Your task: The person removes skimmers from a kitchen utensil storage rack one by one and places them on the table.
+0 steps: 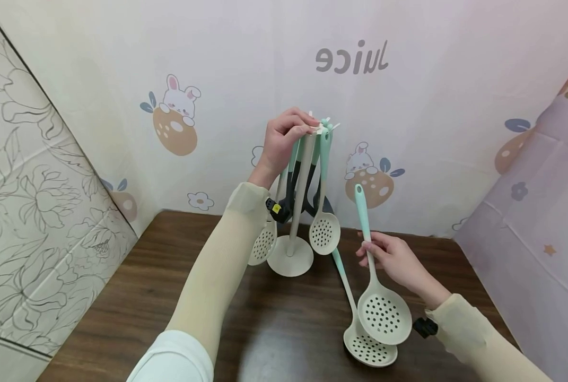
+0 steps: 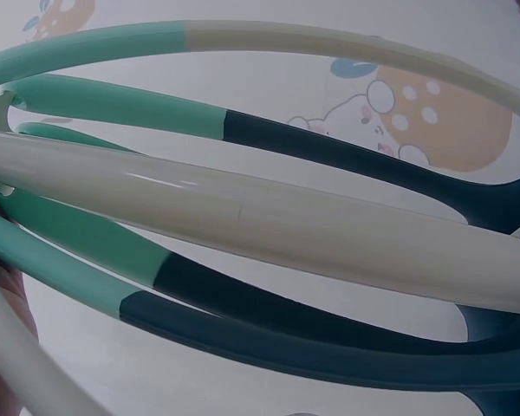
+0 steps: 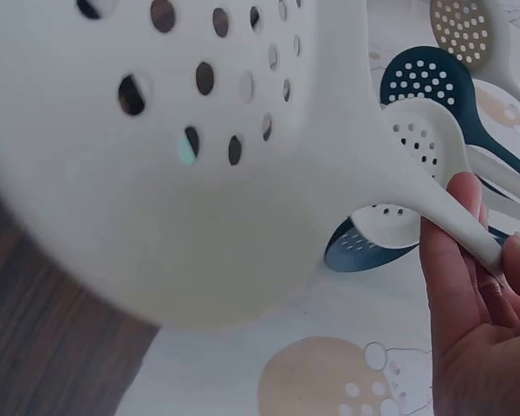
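Observation:
At the top of a cream utensil stand (image 1: 290, 256), my left hand (image 1: 284, 135) grips with bent fingers. Skimmers and other utensils with mint handle ends hang around its pole. One hanging cream skimmer (image 1: 325, 233) faces forward on the right; another hanging skimmer (image 1: 263, 245) is partly behind my left arm. Cream and dark stems (image 2: 347, 160) fill the left wrist view. My right hand (image 1: 391, 260) pinches the handle of a large cream skimmer (image 1: 385, 313), held head down with its mint end up. Its perforated bowl (image 3: 217, 191) fills much of the right wrist view.
A second loose cream skimmer (image 1: 370, 350) lies on the dark wooden table (image 1: 264, 339), partly covered by the held one. Behind the stand hangs a printed curtain (image 1: 245, 63) with rabbits; a flower-patterned sheet (image 1: 35, 212) is on the left.

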Motion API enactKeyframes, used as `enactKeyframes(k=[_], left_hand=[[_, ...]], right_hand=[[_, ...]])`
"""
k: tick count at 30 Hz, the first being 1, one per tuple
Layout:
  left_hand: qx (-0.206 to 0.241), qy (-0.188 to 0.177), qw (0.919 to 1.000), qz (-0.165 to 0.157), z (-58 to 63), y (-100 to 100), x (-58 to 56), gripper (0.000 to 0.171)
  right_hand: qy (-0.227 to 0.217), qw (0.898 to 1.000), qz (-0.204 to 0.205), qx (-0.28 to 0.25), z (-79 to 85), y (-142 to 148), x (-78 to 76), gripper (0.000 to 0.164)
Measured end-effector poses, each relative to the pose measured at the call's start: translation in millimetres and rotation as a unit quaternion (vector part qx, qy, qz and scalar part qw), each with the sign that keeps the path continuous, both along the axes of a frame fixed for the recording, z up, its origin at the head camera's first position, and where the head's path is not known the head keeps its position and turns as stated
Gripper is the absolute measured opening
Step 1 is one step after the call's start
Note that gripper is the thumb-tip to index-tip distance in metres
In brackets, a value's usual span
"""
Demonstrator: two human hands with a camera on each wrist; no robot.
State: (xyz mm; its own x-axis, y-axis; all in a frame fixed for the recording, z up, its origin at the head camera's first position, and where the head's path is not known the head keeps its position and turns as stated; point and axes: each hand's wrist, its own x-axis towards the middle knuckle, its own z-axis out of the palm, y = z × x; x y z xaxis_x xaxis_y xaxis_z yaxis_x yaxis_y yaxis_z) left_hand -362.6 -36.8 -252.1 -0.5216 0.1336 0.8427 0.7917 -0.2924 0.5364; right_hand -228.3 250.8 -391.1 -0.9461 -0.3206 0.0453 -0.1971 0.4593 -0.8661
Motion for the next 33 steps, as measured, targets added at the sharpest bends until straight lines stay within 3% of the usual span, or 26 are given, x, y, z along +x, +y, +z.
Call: enactKeyframes(k=[12, 33], left_hand=[[0.000, -0.001, 1.0000, 0.002, -2.8, -0.1, 0.1, 0.025], [-0.008, 0.002, 0.9999, 0.008, 0.3, -1.8, 1.4, 0.024]], right_hand=[[-0.012, 1.000, -0.002, 0.022, -15.6, 28.2, 0.6, 0.030], [-0.076, 0.995, -0.027, 0.055, -50.2, 83.3, -7.0, 0.035]])
